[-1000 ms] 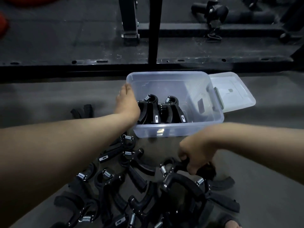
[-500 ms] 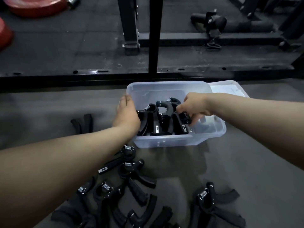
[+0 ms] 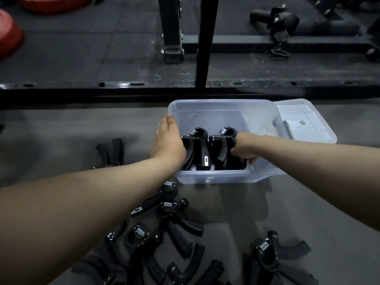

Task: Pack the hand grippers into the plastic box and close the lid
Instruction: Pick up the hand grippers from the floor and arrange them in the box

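Observation:
A clear plastic box [image 3: 224, 104] stands on the grey floor with black hand grippers [image 3: 197, 147] upright inside it. My left hand [image 3: 167, 140] rests on the box's left wall, against the packed grippers. My right hand [image 3: 243, 150] is down inside the box on the right, fingers curled around a black hand gripper [image 3: 221, 149] beside the packed ones. The box's lid [image 3: 304, 122] lies open to the right. Several loose hand grippers [image 3: 170, 212] lie on the floor in front of the box.
A black metal rack base [image 3: 144, 91] runs across just behind the box, with upright posts [image 3: 205, 42] above it. Red weight plates [image 3: 10, 38] sit at the far left. One lone hand gripper [image 3: 112, 150] lies left of the box.
My right hand carried a hand gripper from the floor pile up into the box and has pushed it down beside the packed ones. My left hand stayed at the box's left wall.

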Motion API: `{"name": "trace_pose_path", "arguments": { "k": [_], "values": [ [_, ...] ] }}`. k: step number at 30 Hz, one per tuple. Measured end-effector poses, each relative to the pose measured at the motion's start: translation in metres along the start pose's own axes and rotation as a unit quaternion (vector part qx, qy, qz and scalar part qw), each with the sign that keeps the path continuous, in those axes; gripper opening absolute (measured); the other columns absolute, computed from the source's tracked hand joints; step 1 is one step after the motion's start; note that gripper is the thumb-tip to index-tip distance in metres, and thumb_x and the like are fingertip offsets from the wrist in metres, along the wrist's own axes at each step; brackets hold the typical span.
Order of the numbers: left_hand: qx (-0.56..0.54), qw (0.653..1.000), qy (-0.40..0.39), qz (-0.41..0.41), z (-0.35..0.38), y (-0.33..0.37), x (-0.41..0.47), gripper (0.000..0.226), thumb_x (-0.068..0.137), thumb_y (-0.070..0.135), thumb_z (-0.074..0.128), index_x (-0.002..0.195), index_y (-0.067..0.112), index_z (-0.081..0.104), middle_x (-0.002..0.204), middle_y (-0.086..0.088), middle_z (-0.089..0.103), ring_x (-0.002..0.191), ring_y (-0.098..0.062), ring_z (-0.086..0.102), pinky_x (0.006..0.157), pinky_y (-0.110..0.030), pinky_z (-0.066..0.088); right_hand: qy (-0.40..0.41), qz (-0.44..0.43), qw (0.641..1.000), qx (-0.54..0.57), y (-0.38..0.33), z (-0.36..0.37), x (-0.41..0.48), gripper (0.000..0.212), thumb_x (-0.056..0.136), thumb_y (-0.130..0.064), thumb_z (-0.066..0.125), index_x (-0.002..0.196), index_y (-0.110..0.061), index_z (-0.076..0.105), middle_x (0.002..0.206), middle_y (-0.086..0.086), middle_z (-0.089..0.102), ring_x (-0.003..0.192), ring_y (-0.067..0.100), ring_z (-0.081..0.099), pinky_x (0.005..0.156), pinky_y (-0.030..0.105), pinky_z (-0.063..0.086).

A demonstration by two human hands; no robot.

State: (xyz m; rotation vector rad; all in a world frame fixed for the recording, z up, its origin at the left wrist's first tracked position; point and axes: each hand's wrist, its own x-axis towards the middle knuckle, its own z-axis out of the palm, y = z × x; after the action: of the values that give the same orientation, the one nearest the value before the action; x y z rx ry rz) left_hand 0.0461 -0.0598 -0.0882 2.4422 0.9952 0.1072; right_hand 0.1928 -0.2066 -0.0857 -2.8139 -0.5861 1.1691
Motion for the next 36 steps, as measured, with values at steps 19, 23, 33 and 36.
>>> {"name": "trace_pose_path", "arguments": {
  "k": [19, 23, 33, 36],
  "values": [
    [-0.011, 1.000, 0.004, 0.001, -0.001, 0.001, -0.001, 0.080, 0.085, -0.006, 0.038, 0.155, 0.012, 0.003, 0.162, -0.001, 0.002, 0.145, -0.025, 0.011, 0.117, -0.032, 0.014, 0.026, 0.016, 0.999, 0.033, 0.006, 0.004, 0.005, 0.028, 0.098, -0.019, 0.040, 0.103, 0.003, 0.056, 0.103, 0.023, 0.064, 0.082, 0.043, 0.069, 0.064, 0.051, 0.060],
    [-0.014, 1.000, 0.001, -0.001, -0.001, 0.000, -0.001, 0.081, 0.084, -0.007, 0.038, 0.155, 0.013, 0.003, 0.162, -0.001, 0.001, 0.146, -0.025, 0.011, 0.118, -0.032, 0.015, 0.015, 0.039, 0.995, 0.093, 0.014, -0.008, 0.011, 0.041, 0.099, -0.020, 0.031, 0.102, 0.011, 0.058, 0.093, 0.031, 0.067, 0.076, 0.043, 0.071, 0.068, 0.053, 0.060],
    [-0.008, 1.000, -0.001, -0.005, 0.000, 0.000, 0.000, 0.082, 0.084, -0.006, 0.037, 0.155, 0.015, 0.002, 0.162, 0.000, 0.000, 0.145, -0.026, 0.012, 0.117, -0.035, 0.017, -0.009, -0.011, 1.000, 0.026, 0.019, -0.003, 0.005, 0.015, 0.096, -0.017, 0.049, 0.090, -0.004, 0.052, 0.081, 0.018, 0.062, 0.039, 0.027, 0.064, 0.039, 0.034, 0.053],
    [-0.012, 1.000, 0.000, -0.003, 0.000, 0.000, 0.000, 0.082, 0.084, -0.007, 0.037, 0.155, 0.015, 0.002, 0.162, 0.000, 0.000, 0.145, -0.026, 0.011, 0.117, -0.034, 0.016, 0.013, -0.020, 1.000, 0.003, 0.015, -0.002, 0.004, 0.018, 0.094, -0.008, 0.043, 0.077, -0.007, 0.047, 0.068, 0.016, 0.062, 0.032, 0.024, 0.060, 0.039, 0.034, 0.055]
  ]
}}
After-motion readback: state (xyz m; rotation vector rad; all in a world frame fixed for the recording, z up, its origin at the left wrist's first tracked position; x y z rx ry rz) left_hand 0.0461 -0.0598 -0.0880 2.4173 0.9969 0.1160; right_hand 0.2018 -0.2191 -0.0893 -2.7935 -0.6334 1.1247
